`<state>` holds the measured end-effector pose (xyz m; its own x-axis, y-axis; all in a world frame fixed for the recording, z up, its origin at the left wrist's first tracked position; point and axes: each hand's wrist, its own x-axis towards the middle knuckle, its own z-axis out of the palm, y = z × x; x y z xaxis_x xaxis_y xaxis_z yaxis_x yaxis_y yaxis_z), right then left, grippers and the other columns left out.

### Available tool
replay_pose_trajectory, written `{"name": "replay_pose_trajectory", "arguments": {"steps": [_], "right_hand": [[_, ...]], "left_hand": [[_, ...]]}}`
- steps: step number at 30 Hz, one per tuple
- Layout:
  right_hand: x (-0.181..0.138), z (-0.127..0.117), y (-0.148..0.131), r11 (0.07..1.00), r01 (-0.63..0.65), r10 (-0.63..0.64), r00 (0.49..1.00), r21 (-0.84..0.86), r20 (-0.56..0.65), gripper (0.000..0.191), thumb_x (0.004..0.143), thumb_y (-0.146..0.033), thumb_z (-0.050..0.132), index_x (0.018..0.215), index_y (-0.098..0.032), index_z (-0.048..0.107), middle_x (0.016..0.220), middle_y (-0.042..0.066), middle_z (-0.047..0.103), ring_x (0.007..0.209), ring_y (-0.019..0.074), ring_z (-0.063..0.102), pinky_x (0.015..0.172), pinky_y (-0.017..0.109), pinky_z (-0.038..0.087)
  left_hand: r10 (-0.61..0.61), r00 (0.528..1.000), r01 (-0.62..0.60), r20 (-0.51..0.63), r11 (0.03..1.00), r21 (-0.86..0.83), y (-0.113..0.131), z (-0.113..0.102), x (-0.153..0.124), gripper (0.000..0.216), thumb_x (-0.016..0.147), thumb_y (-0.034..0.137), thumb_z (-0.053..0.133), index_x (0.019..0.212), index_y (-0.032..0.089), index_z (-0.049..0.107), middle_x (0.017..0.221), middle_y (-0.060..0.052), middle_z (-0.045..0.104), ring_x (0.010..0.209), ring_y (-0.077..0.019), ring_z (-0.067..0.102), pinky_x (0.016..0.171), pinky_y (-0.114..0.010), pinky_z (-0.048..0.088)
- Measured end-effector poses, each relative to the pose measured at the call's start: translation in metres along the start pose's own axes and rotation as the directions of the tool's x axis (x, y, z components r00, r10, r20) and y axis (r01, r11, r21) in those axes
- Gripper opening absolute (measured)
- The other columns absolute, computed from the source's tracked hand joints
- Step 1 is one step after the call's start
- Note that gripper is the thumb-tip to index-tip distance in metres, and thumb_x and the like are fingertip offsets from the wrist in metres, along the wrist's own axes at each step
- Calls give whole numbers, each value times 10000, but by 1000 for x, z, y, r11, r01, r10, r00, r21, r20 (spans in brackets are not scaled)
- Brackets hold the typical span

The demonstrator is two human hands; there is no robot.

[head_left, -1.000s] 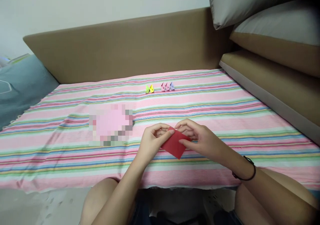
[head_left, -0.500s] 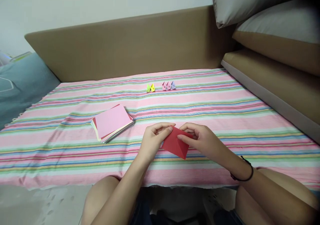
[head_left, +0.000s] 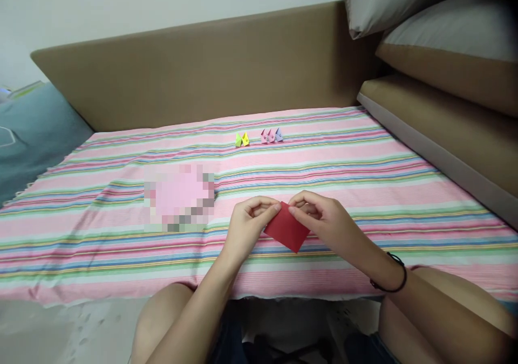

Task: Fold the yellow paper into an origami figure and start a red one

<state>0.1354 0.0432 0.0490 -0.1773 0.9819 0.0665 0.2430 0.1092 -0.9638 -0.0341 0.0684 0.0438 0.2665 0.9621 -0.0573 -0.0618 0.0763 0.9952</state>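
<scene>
A folded sheet of red paper [head_left: 288, 229] is held up between both hands, just above the striped cloth. My left hand [head_left: 251, 218] pinches its upper left edge between thumb and fingers. My right hand [head_left: 318, 213] grips the paper near its top corner, thumb on the near face. The two thumbs are close together at the top. The paper looks like a small four-cornered shape with one corner pointing down towards me; its far side is hidden.
Small folded paper pieces, a yellow-green pair [head_left: 242, 139] and a pink and purple group [head_left: 271, 136], stand farther back on the striped cloth [head_left: 364, 202]. A pixelated pink patch [head_left: 180, 194] lies left. Cushions [head_left: 445, 56] are stacked at right, a brown backrest [head_left: 202, 73] behind.
My right hand has moved up and left along the red paper to its top corner. The paper's creased right flap no longer shows; its face now looks flat and smaller.
</scene>
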Motion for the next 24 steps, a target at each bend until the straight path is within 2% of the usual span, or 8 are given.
{"name": "replay_pose_trajectory", "arguments": {"steps": [4,11,19,24], "right_hand": [[0,1,-3,999,33,-34,999,-41,-28,141,876,-324,514,813,-210,566,670,-6,584,603,130,546,526,233,411],[-1,1,-5,997,22,-25,999,-70,-36,139,874,-307,507,772,-217,531,622,-15,555,576,127,524,506,232,387],[-3,1,-6,995,-2,2,1000,98,0,166,896,-355,502,799,-221,520,595,-34,523,541,114,500,478,226,354],[0,1,0,989,-24,19,999,146,35,156,888,-366,531,834,-220,545,644,-27,562,595,120,546,507,225,394]], "left_hand": [[27,1000,-28,8,999,46,0,2,0,182,746,317,718,749,138,689,653,-11,664,580,-95,562,543,-191,429],[76,997,-75,-2,987,141,-1,5,-3,157,746,304,712,737,148,708,694,-26,689,633,-129,597,581,-216,451],[31,999,-30,-26,999,40,1,7,-7,170,751,328,705,740,158,710,721,-24,689,628,-121,580,560,-207,427],[26,998,-25,-49,999,30,0,8,-6,186,758,341,701,742,157,689,735,-20,669,617,-108,558,541,-201,419]]}}
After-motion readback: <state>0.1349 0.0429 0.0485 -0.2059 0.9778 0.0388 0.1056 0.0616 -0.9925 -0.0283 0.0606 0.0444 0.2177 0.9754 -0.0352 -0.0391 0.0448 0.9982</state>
